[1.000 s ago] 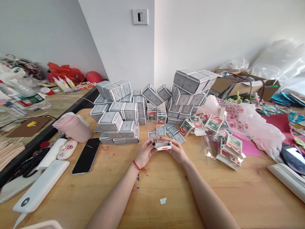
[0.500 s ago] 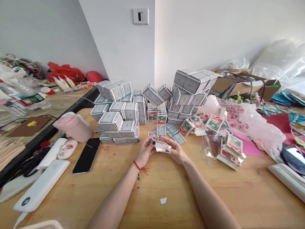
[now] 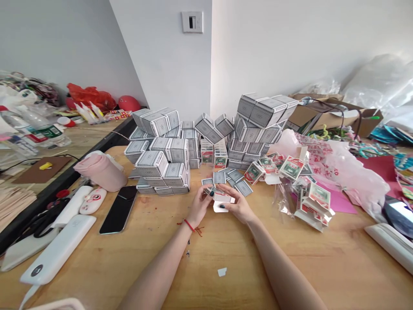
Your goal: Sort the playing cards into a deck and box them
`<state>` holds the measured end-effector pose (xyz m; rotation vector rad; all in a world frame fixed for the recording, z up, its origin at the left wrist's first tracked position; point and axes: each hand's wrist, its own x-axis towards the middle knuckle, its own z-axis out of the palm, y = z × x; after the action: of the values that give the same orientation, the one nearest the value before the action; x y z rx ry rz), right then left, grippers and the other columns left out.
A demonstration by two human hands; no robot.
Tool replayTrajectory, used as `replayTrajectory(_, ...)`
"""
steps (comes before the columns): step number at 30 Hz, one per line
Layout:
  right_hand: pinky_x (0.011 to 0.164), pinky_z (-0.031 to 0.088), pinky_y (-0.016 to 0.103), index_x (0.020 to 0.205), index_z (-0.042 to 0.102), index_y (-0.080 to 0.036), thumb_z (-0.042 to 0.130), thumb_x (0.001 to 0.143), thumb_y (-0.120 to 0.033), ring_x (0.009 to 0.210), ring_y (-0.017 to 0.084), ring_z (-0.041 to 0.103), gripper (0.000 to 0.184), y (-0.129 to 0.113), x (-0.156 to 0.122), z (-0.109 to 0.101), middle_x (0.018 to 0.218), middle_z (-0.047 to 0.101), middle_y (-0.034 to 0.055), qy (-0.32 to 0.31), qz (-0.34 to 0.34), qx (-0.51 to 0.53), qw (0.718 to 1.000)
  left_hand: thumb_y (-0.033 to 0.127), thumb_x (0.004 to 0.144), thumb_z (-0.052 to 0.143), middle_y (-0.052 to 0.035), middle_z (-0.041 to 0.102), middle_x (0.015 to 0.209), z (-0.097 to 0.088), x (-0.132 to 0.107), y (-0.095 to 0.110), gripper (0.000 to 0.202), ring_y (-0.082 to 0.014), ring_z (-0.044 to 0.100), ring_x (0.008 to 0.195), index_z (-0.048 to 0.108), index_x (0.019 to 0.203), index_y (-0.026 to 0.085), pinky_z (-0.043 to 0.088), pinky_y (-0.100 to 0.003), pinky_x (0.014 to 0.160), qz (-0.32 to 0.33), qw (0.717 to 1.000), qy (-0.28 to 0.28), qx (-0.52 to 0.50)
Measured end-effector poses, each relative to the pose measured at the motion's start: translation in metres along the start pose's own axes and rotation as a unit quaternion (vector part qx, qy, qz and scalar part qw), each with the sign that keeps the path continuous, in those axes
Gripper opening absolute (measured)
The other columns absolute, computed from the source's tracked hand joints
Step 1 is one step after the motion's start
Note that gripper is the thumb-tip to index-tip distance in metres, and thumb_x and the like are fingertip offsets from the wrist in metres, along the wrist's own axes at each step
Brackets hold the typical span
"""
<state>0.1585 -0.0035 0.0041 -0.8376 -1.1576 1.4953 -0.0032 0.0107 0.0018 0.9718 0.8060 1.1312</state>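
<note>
Between my two hands is a small red and white playing card box (image 3: 223, 197), with a white flap hanging open on the side toward me. My left hand (image 3: 202, 203) grips its left side, thumb on top. My right hand (image 3: 239, 206) holds its right side, with the thumb at the near edge. What the box contains is hidden. Just beyond my hands lie several loose grey-backed playing cards (image 3: 235, 175). Stacks of grey-patterned card blocks stand behind, one on the left (image 3: 164, 161) and one on the right (image 3: 258, 125).
Several opened card boxes (image 3: 318, 200) lie to the right beside crumpled clear wrap (image 3: 284, 204) and a pink plastic bag (image 3: 342, 168). To the left are a phone (image 3: 118, 210), a white power bank (image 3: 58, 249) and a pink rolled cloth (image 3: 101, 170). A paper scrap (image 3: 222, 272) lies in front.
The box has tilted in my hands, and its white flap now hangs down more visibly toward me. My left hand has shifted slightly right. The view has moved a little.
</note>
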Motion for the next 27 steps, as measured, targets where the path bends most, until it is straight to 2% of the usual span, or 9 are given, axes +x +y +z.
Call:
replayTrajectory(5,0.084,0.047,0.039,0.102,0.064,-0.024,0.076,0.056,-0.031,0.097,0.025,0.059,0.047,0.0049,0.0016,-0.0022,0.109,0.064,0.0061,0.044,0.000,-0.047,0.998,0.046,0.070,0.061,-0.0065,0.060,0.103,0.0040,-0.0020,0.0047,0.042,-0.0189,0.058,0.091,0.053,0.101,0.019,0.046,-0.027,0.074,-0.016,1.000,-0.009,-0.018)
replayTrajectory(11,0.086,0.045,0.038,0.089,0.067,-0.022,0.076,0.057,-0.032,0.098,0.026,0.059,0.035,0.0064,0.0035,-0.0032,0.105,0.065,0.0064,0.090,-0.054,-0.066,0.992,0.045,0.075,0.056,-0.0073,0.060,0.104,0.0036,-0.0035,0.0049,0.038,-0.0185,0.058,0.090,0.054,0.099,0.016,0.046,-0.028,0.074,-0.016,0.998,-0.056,-0.020)
replayTrajectory(15,0.085,0.045,0.039,0.086,0.068,-0.021,0.075,0.057,-0.029,0.094,0.026,0.060,0.031,0.0084,0.0048,-0.0022,0.098,0.067,0.0069,0.122,-0.071,-0.074,0.987,0.044,0.073,0.059,-0.0082,0.060,0.104,0.0029,-0.0032,0.0055,0.040,-0.0197,0.058,0.091,0.055,0.101,0.015,0.047,-0.028,0.073,-0.027,0.996,-0.076,-0.034)
replayTrajectory(17,0.087,0.043,0.040,0.084,0.068,-0.020,0.074,0.058,-0.028,0.098,0.026,0.059,0.027,0.0091,0.0050,-0.0011,0.097,0.067,0.0070,0.128,-0.079,-0.076,0.986,0.042,0.072,0.061,-0.0089,0.059,0.107,0.0035,-0.0037,0.0073,0.041,-0.0204,0.057,0.095,0.054,0.103,0.016,0.048,-0.029,0.075,-0.038,0.994,-0.086,-0.057)
replayTrajectory(23,0.093,0.039,0.042,0.084,0.066,-0.021,0.069,0.060,-0.023,0.108,0.028,0.053,0.024,0.0061,0.0041,0.0026,0.107,0.064,0.0077,0.156,-0.074,-0.091,0.981,0.038,0.072,0.064,-0.0061,0.060,0.107,0.0056,-0.0060,0.0101,0.053,-0.0187,0.062,0.088,0.041,0.118,0.025,0.052,-0.034,0.073,-0.112,0.979,-0.085,-0.147)
replayTrajectory(27,0.094,0.039,0.042,0.083,0.063,-0.021,0.070,0.058,-0.023,0.113,0.028,0.050,0.026,0.0052,0.0050,0.0032,0.120,0.055,0.0099,0.170,-0.115,-0.076,0.976,0.037,0.073,0.062,-0.0060,0.064,0.099,0.0045,-0.0048,0.0089,0.049,-0.0179,0.065,0.078,0.043,0.117,0.025,0.053,-0.028,0.063,-0.149,0.976,-0.090,-0.130)
